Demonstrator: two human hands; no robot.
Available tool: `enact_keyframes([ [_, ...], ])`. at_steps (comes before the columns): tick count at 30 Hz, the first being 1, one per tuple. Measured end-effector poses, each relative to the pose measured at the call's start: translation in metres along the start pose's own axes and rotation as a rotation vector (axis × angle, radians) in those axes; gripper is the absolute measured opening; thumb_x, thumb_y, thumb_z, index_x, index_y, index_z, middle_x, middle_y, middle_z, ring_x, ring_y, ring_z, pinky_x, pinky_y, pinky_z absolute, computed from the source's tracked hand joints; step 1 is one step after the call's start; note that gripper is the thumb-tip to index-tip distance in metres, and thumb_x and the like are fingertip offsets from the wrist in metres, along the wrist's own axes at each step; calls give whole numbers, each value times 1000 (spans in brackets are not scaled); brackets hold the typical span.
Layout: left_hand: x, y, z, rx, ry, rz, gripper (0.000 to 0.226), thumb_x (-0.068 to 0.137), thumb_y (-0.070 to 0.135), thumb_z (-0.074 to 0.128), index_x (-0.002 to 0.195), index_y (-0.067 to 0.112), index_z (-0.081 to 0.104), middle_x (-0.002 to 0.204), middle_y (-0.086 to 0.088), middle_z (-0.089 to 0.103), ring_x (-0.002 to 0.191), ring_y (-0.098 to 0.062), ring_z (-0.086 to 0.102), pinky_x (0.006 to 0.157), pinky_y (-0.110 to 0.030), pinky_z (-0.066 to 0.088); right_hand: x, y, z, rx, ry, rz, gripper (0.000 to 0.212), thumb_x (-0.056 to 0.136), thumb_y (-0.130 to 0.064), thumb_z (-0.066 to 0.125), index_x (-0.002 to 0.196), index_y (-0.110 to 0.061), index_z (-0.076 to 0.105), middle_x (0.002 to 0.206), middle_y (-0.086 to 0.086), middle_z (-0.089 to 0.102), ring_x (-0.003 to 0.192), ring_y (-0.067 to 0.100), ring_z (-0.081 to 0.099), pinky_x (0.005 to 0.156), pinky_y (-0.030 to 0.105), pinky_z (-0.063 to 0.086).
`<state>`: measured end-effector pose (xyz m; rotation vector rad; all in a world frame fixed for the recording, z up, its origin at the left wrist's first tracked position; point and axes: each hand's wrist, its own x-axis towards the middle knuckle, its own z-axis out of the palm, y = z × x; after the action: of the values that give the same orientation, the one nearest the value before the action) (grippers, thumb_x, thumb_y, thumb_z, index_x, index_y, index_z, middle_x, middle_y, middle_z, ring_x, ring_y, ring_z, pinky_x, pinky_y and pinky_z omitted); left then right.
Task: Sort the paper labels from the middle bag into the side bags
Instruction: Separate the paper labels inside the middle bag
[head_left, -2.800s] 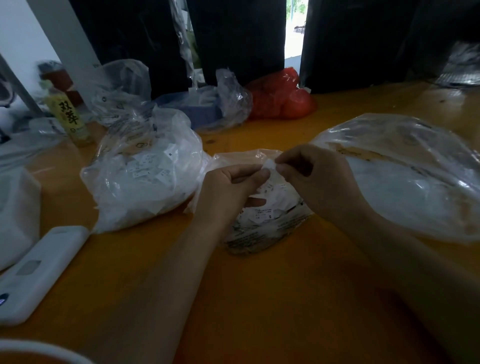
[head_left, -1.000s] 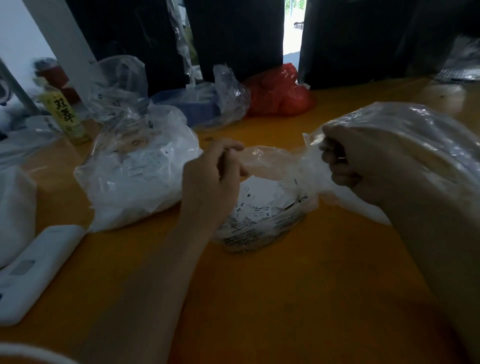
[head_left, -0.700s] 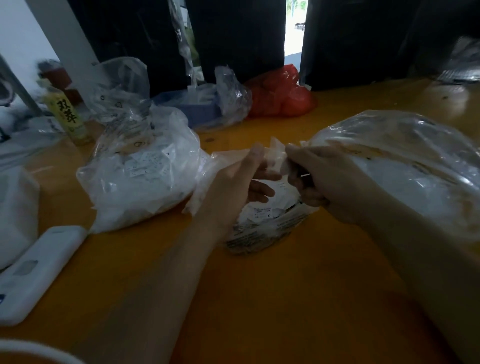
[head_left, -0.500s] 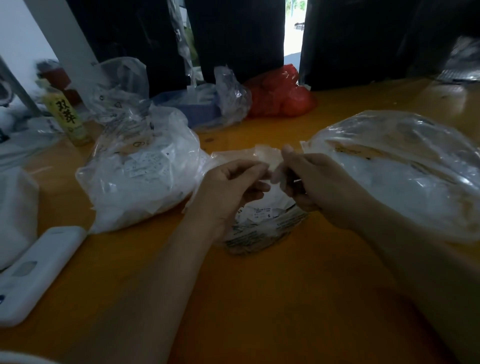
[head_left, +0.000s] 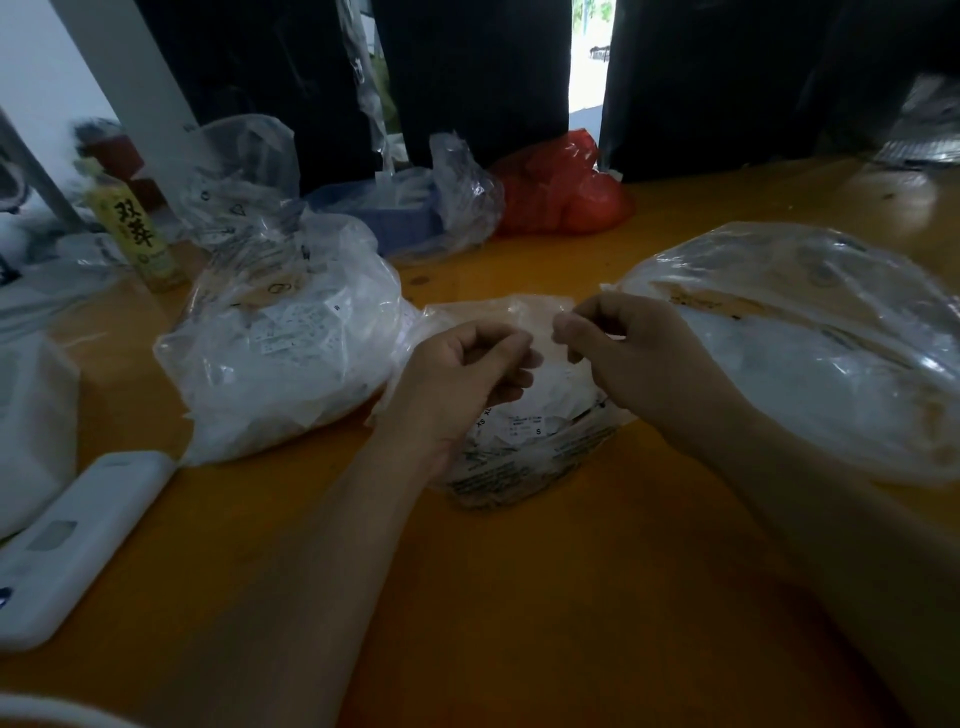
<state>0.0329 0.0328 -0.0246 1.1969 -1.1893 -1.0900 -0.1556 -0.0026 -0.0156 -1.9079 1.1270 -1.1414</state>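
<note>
Orange table (head_left: 519, 597): hands (head_left: 540, 358) seemingly over middle bag (head_left: 524, 457)

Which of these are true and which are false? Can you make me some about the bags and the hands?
1. Both hands, the left hand and the right hand, are over the middle bag. True.
2. The red bag lies nearest the person. False: it lies at the table's far edge.
3. The left bag holds white paper labels. True.
4. The yellow bottle lies flat. False: it stands upright.
5. The white device is inside the right bag. False: it lies on the table, at the left.
</note>
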Motion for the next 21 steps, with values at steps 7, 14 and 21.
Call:
enact_keyframes([
  [7, 0, 0, -2, 126, 39, 17, 13, 101, 27, 69, 107, 20, 77, 88, 2, 80, 79, -7, 74, 69, -19, 56, 2, 0, -3, 23, 28, -30, 7, 95, -37, 67, 91, -31, 68, 85, -14, 71, 66, -2, 61, 55, 11, 46],
  [14, 1, 4, -4, -66, 49, -44, 39, 80, 44, 83, 108, 17, 76, 100, 1, 80, 83, -9, 75, 70, -21, 58, -1, -1, 2, -45, 85, -50, 19, 98, -42, 61, 86, -28, 67, 72, -24, 67, 52, -1, 53, 49, 10, 40],
  [21, 2, 7, -7, -174, 70, -39, 13, 95, 13, 74, 89, 23, 79, 97, -2, 80, 84, -13, 76, 71, -24, 59, -2, -2, 2, -57, 67, -38, 17, 98, -40, 62, 93, -25, 66, 86, -12, 70, 61, 1, 56, 60, 20, 46],
])
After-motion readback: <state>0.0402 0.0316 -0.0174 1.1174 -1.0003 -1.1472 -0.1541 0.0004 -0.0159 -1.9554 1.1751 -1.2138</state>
